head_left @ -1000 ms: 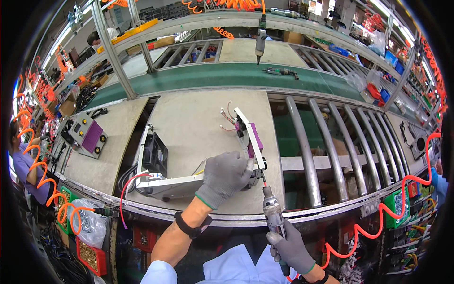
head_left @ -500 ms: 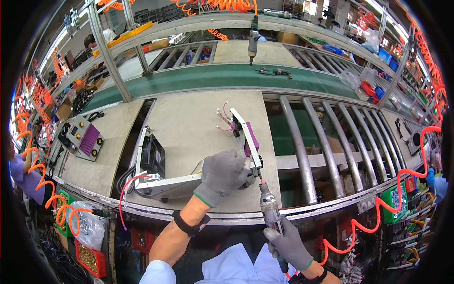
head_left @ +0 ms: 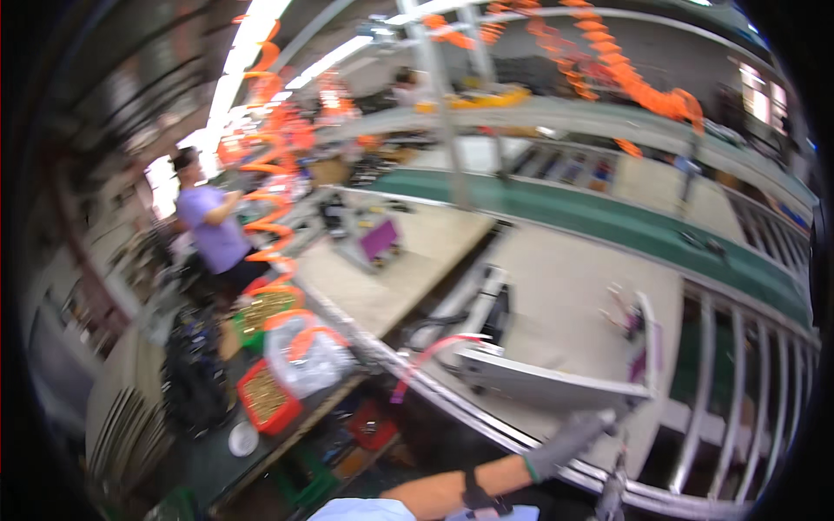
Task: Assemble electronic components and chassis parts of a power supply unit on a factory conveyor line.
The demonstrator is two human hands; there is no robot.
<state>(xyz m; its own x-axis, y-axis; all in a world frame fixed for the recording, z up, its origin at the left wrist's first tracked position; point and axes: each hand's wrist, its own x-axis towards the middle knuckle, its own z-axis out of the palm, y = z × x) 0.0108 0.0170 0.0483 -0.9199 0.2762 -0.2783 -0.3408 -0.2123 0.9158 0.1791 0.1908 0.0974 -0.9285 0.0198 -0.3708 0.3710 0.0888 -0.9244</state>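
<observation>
My left hand (head_left: 573, 445), in a grey glove, reaches over the bench edge at the lower right. Motion blur smears its fingers, and I cannot tell whether they touch the open metal machine housing (head_left: 556, 380) just beyond. That housing stands on a pale board (head_left: 565, 260), with a dark fan (head_left: 497, 314) at its left end and a purple-faced panel (head_left: 646, 347) at its right. A red cable (head_left: 439, 349) trails from its left corner. A powered screwdriver (head_left: 613, 493) points up from the bottom edge beside my left hand. My right hand is outside the picture.
Another purple-fronted machine (head_left: 372, 239) sits on the board to the left. Below it are a red bin (head_left: 268, 398) of brass-coloured parts and a plastic bag (head_left: 306, 360). Metal rollers (head_left: 695, 391) lie at right. A person (head_left: 213, 221) in purple stands far left, behind orange coiled hoses (head_left: 274, 200).
The view has swung left, shifting the bench rightward and bringing the bins and the person into fuller view. My left hand has come off the panel's lower corner; my right hand has left the picture.
</observation>
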